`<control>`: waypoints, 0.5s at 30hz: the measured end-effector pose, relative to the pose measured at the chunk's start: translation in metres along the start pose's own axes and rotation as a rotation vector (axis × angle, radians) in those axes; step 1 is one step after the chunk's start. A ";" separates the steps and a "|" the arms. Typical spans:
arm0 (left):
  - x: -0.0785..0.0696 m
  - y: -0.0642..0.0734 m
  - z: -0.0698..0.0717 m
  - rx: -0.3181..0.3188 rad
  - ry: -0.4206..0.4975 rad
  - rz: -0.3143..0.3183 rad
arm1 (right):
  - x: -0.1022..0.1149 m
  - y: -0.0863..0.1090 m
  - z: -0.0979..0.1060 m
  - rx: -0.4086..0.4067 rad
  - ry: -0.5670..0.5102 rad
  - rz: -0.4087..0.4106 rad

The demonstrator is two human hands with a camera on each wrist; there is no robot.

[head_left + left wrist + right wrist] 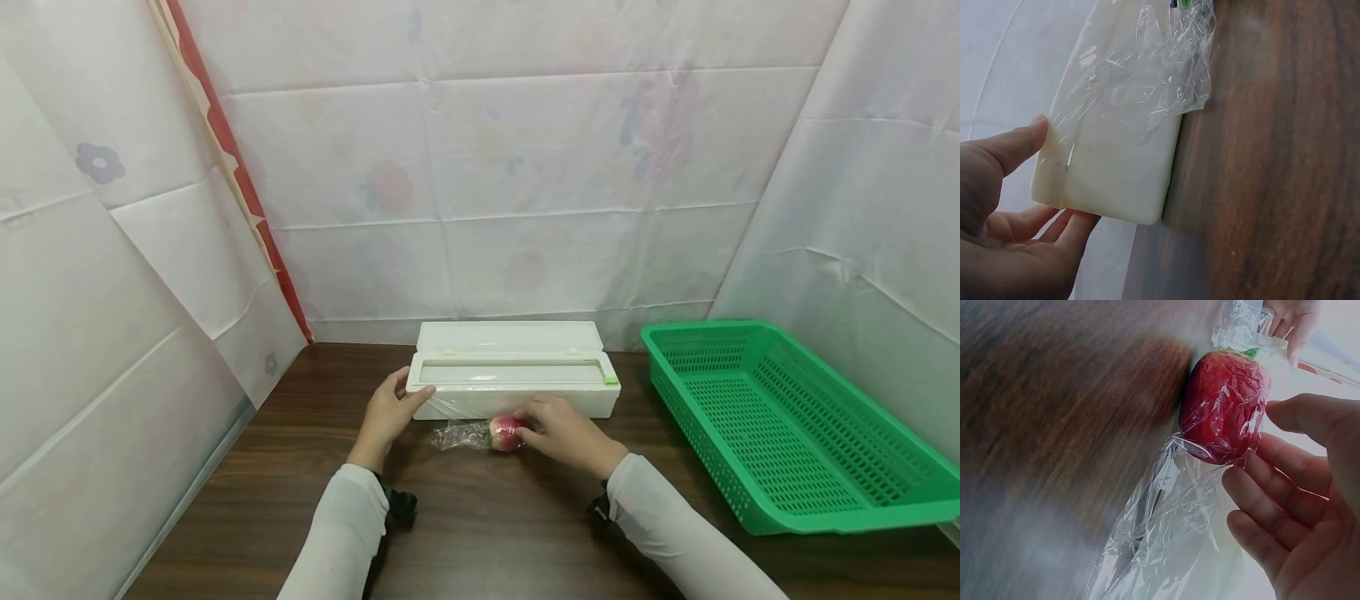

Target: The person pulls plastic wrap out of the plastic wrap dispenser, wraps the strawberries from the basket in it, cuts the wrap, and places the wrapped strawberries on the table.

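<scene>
Hands working apart, near the far edge of the bench (480,542); left hand (386,417) is gripping the left end of a long white box (450,405), thumb pressing its upper edge, fingers bending behind the end; right hand (566,432) is pinching a red fruit (506,433) between thumb and curled fingers; the fruit is lying on the bench just in front of the box, on the side toward the near edge, wearing a tight skin of clear film (461,435); loose film tails are trailing from both its ends, a green bit showing at the left one; film is also clinging to the box front; the lid (510,336) is standing raised at the back; a green slider (611,381) is sitting at the right end; a green basket (712,467) is occupying the bench's far right corner; patterned white sheeting (480,158) is hanging beyond the far edge.
</scene>
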State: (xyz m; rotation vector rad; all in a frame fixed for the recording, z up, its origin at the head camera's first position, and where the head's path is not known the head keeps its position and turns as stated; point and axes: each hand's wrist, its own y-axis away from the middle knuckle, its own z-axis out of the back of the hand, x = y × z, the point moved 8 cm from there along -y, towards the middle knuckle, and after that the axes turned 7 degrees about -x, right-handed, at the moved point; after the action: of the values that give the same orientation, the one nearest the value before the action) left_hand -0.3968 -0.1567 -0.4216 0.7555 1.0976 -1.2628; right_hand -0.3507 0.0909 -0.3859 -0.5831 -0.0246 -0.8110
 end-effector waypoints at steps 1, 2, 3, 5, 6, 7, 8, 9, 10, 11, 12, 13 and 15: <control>0.000 0.000 0.000 0.000 -0.001 0.000 | -0.001 0.000 0.000 0.003 -0.003 -0.004; 0.000 0.000 0.000 0.001 -0.002 -0.002 | -0.001 0.000 0.000 0.003 -0.007 -0.005; 0.000 0.000 0.000 0.000 -0.005 -0.004 | -0.001 0.001 0.000 0.004 -0.009 -0.006; 0.000 0.000 0.000 -0.001 -0.008 -0.009 | -0.002 0.001 0.000 0.005 -0.018 -0.013; 0.000 0.001 0.000 0.000 -0.010 -0.010 | -0.002 0.002 0.000 0.007 -0.020 -0.019; -0.001 0.001 0.000 0.002 -0.008 -0.013 | -0.002 0.001 0.001 0.006 -0.024 -0.021; -0.001 0.000 0.000 0.003 -0.005 -0.014 | -0.002 0.002 0.001 0.004 -0.030 -0.022; -0.001 0.000 0.000 0.004 -0.003 -0.015 | -0.002 0.002 0.002 0.004 -0.037 -0.024; -0.001 0.001 0.000 0.005 0.001 -0.015 | -0.002 0.002 0.002 0.005 -0.042 -0.025; -0.001 0.001 0.001 0.005 0.005 -0.014 | -0.002 0.002 0.003 0.005 -0.048 -0.022; -0.001 0.001 0.000 0.006 0.007 -0.012 | -0.003 0.003 0.003 0.006 -0.052 -0.023; -0.001 0.001 0.000 0.006 0.009 -0.012 | -0.003 0.003 0.004 0.007 -0.057 -0.028; 0.000 0.000 0.000 0.005 0.007 -0.010 | -0.006 0.005 0.007 0.000 -0.055 -0.043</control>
State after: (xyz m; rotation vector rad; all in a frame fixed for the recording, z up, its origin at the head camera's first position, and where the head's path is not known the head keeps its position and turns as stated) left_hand -0.3964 -0.1565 -0.4217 0.7597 1.1060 -1.2729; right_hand -0.3497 0.1010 -0.3836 -0.6062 -0.0882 -0.8363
